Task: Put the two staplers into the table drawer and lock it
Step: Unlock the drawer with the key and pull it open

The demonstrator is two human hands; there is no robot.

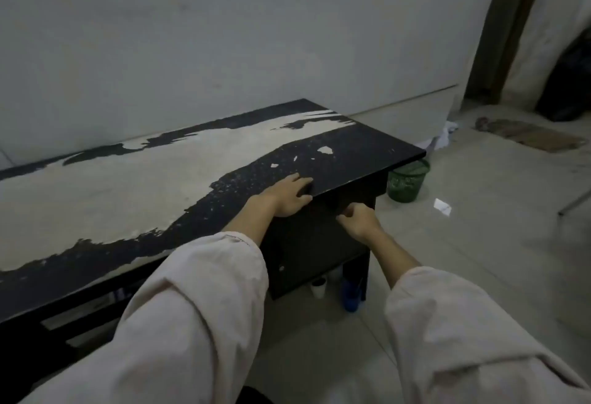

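A long black table with a worn, peeling top stands against the wall. Its drawer front is dark and sits flush below the right end of the top. My left hand lies flat on the table's front edge, fingers spread over the rim. My right hand is pinched against the upper part of the drawer front, fingers curled on something small that I cannot make out. No stapler shows anywhere in the head view.
A green mesh bin stands on the floor past the table's right end. A white cup and a blue object sit under the table. A paper scrap lies on the floor, rags by the doorway.
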